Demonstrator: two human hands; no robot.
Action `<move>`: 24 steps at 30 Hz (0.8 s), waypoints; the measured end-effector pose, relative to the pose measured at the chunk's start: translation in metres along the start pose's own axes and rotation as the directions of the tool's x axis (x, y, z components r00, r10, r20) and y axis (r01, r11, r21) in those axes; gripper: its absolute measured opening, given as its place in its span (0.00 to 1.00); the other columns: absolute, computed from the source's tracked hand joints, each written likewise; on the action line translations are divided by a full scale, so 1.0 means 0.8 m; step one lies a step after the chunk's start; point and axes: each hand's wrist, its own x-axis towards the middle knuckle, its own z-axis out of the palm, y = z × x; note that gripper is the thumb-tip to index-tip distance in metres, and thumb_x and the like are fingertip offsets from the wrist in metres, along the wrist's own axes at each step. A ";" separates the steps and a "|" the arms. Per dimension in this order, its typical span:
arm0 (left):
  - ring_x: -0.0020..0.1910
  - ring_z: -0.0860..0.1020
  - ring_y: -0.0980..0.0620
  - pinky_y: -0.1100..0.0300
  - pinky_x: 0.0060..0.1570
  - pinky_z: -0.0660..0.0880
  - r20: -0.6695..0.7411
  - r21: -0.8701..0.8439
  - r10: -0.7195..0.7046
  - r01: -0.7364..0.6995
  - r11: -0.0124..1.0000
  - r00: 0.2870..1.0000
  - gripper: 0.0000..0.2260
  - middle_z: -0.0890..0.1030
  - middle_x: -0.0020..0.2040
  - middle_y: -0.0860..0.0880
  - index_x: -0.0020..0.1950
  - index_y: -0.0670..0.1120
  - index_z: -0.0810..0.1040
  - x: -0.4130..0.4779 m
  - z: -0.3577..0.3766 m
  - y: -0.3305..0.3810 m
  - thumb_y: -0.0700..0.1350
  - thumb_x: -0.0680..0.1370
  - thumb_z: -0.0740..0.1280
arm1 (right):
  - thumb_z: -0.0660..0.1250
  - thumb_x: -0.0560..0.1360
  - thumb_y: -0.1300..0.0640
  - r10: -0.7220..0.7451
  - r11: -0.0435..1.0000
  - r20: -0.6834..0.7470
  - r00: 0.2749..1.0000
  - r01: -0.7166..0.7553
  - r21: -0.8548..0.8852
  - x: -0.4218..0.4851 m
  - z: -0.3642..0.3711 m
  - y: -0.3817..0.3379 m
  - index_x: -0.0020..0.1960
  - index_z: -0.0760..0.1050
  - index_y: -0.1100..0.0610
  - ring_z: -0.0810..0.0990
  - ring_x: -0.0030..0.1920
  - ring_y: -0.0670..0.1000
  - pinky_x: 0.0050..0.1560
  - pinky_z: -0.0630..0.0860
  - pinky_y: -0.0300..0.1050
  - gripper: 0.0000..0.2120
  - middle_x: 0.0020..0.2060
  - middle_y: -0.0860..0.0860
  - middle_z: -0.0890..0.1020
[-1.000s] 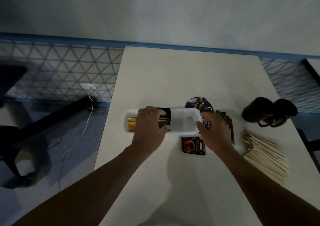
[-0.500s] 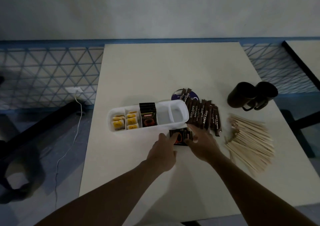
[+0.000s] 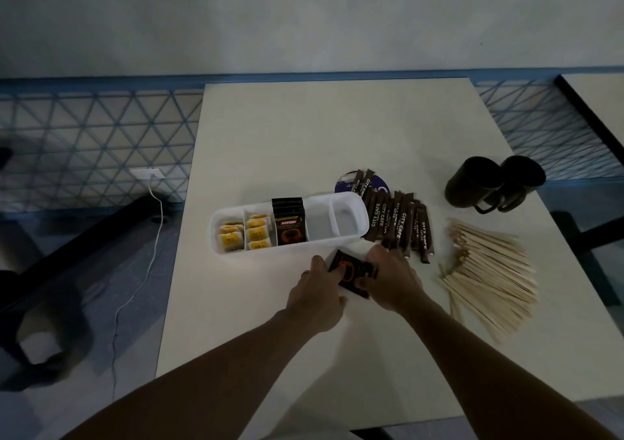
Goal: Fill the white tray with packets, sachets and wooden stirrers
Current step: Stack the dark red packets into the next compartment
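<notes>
A white tray (image 3: 351,200) lies across the middle of the table. Its two left compartments hold yellow packets (image 3: 244,234), the third holds black coffee packets (image 3: 289,222), and the two right compartments are bare. Just in front of the tray, my left hand (image 3: 315,292) and my right hand (image 3: 393,279) both grip a black coffee packet (image 3: 351,272) with an orange cup print, one hand at each side. Brown stick sachets (image 3: 400,225) lie fanned out right of the tray. A heap of wooden stirrers (image 3: 489,270) lies further right.
Two dark mugs (image 3: 491,183) stand at the table's right edge behind the stirrers. A round purple disc (image 3: 380,183) lies under the far sachets. Left of the table is a floor with a white cable and a dark bench. A wall runs behind.
My left hand left the packets in the tray and came down to the loose black packet in front. Both hands now hold that packet, lifted and turned slightly.
</notes>
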 end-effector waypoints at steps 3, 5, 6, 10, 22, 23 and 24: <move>0.62 0.72 0.44 0.53 0.61 0.74 0.007 -0.022 -0.002 0.002 1.000 1.000 0.27 0.63 0.63 0.47 0.75 0.52 0.63 -0.004 -0.003 0.002 0.52 0.77 0.68 | 0.74 0.70 0.47 -0.022 1.000 -0.009 1.000 0.023 0.022 -0.004 0.002 -0.003 0.54 0.70 0.51 0.76 0.47 0.51 0.47 0.79 0.51 0.19 0.51 0.50 0.74; 0.60 0.74 0.44 0.52 0.59 0.75 0.012 -0.024 -0.001 0.002 1.000 1.000 0.26 0.65 0.62 0.46 0.73 0.51 0.65 -0.006 -0.007 0.003 0.52 0.77 0.68 | 0.73 0.70 0.51 -0.053 0.998 -0.002 0.999 0.053 0.043 -0.006 0.000 -0.004 0.51 0.69 0.50 0.77 0.47 0.52 0.48 0.80 0.53 0.16 0.48 0.50 0.77; 0.59 0.75 0.45 0.52 0.58 0.76 0.003 -0.033 -0.009 0.009 0.999 1.000 0.26 0.66 0.61 0.46 0.71 0.49 0.66 -0.007 -0.009 0.004 0.52 0.76 0.69 | 0.73 0.70 0.52 -0.073 0.996 0.005 0.997 0.072 0.053 -0.008 -0.002 -0.005 0.50 0.69 0.50 0.77 0.47 0.53 0.48 0.79 0.54 0.15 0.47 0.50 0.78; 0.54 0.77 0.44 0.51 0.51 0.79 -0.096 -0.082 -0.033 0.025 0.996 0.995 0.26 0.70 0.58 0.45 0.67 0.46 0.64 -0.007 -0.021 0.008 0.50 0.74 0.72 | 0.74 0.68 0.56 -0.188 0.979 0.070 0.980 0.181 0.095 -0.014 -0.019 -0.012 0.47 0.72 0.52 0.78 0.47 0.53 0.47 0.79 0.52 0.13 0.44 0.50 0.81; 0.41 0.80 0.45 0.52 0.43 0.79 -0.053 -0.151 0.004 -0.012 0.988 0.999 0.07 0.82 0.45 0.43 0.53 0.43 0.77 -0.014 -0.065 -0.017 0.45 0.80 0.62 | 0.79 0.69 0.56 -0.354 0.889 0.018 0.935 0.331 0.316 -0.016 -0.066 -0.066 0.46 0.79 0.48 0.76 0.30 0.34 0.29 0.68 0.29 0.11 0.41 0.44 0.82; 0.40 0.81 0.44 0.51 0.42 0.79 -0.076 -0.222 -0.013 -0.005 0.975 0.997 0.06 0.82 0.44 0.42 0.51 0.42 0.78 -0.014 -0.071 -0.019 0.44 0.80 0.63 | 0.78 0.69 0.54 -0.342 0.879 -0.014 0.940 0.325 0.348 -0.013 -0.068 -0.070 0.46 0.80 0.47 0.76 0.30 0.35 0.31 0.67 0.30 0.09 0.41 0.44 0.83; 0.39 0.82 0.43 0.50 0.41 0.79 -0.092 -0.309 -0.040 0.009 0.951 0.995 0.06 0.82 0.42 0.41 0.50 0.42 0.78 -0.015 -0.077 -0.022 0.42 0.79 0.64 | 0.78 0.70 0.52 -0.322 0.867 -0.053 0.945 0.317 0.384 -0.011 -0.070 -0.075 0.47 0.81 0.47 0.76 0.31 0.35 0.35 0.69 0.32 0.08 0.41 0.43 0.84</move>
